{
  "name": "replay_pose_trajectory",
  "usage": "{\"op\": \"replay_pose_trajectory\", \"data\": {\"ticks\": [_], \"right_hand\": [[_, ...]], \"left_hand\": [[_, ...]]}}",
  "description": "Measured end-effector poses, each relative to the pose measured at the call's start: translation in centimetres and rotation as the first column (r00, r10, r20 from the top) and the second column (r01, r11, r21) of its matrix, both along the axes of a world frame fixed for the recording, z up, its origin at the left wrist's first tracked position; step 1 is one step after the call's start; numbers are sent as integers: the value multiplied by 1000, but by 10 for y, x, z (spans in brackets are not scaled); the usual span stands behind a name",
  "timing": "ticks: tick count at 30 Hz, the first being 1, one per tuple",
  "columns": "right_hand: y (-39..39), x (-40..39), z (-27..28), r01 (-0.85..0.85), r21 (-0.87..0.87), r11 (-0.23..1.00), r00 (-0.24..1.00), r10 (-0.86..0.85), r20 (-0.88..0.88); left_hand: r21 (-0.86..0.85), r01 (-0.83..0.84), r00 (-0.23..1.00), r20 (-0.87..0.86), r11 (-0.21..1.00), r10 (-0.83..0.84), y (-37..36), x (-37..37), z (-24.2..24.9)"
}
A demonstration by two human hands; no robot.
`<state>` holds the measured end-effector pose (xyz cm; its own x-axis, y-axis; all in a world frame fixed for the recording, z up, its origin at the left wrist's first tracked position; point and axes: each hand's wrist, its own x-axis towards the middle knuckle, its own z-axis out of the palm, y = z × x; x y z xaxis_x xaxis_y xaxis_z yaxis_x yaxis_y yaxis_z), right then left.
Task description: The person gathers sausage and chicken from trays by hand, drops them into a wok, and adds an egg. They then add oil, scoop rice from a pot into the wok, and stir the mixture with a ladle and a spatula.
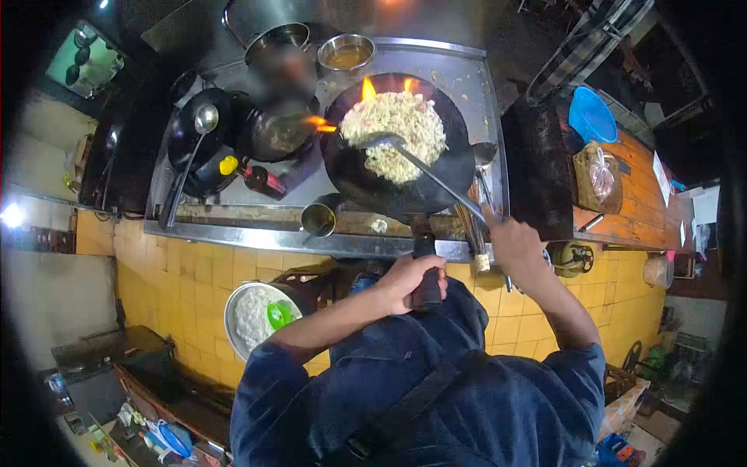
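Left hand (416,279) forward at centre, fingers curled shut in fist grip, forearm bare, blue sleeve pushed to elbow. Right hand (515,247) further right, raised slightly higher, fingers closed, wrist bent, bare forearm angling back to shoulder.

I see a yellow tiled wall (187,288) running below the steel stove counter (257,237). To the right stands an orange wooden table (634,194) carrying a blue bowl (591,117). The surroundings are dim, with one bright light (12,215) glaring at far left.
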<state>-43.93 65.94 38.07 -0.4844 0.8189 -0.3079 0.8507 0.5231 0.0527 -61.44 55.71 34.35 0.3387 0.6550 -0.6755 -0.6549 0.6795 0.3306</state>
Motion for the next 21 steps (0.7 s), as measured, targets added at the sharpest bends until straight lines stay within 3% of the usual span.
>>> {"op": "replay_pose_trajectory", "data": {"ticks": [3,5,6,8,9,11,12,14,15,16,17,18,19,20,21], "right_hand": [[-2,-3,-5,-1,-90,996,1000,2,15],[5,-3,-38,20,8,1000,1000,-20,1],[11,-1,-51,-31,117,993,999,32,-8],[26,10,-41,8,133,991,999,0,-54],[30,12,-26,21,126,992,995,-8,-97],[24,19,14,35,107,994,988,-18,-156],[19,21,27,52,107,993,971,-25,-238],[17,21,29,98,93,991,920,-55,-387],[19,12,24,89,85,992,924,-50,-379],[25,-5,13,170,-97,981,887,-195,-418],[31,-17,-4,238,-270,933,834,-339,-436],[38,-21,-74,167,-116,979,801,-204,-563],[46,-27,-145,113,47,993,750,-54,-660],[51,-36,-165,171,-270,948,756,-302,-581],[56,-45,-168,230,-552,801,752,-507,-422]], "left_hand": [[43,-85,996,19,995,84,43,-40,-52],[32,-218,966,-133,975,221,58,-51,-101],[113,-218,971,-79,969,227,51,-46,-95],[420,52,931,-348,906,108,18,-28,-71],[-50,-73,997,36,996,75,7,-22,-37],[-71,-62,995,69,996,67,0,-20,-40],[-30,-93,996,-15,995,93,7,-26,-56],[132,-114,977,-165,985,135,32,-41,-121],[231,-135,957,-220,964,187,41,-44,-152],[224,-146,957,-216,964,196,48,-46,-171],[307,-113,920,-327,945,216,59,-51,-185],[388,-64,868,-433,919,243,68,-56,-190],[398,-64,866,-434,915,249,71,-59,-190],[367,-90,896,-377,926,236,73,-60,-190],[333,-120,921,-313,935,230,74,-58,-189]]}}
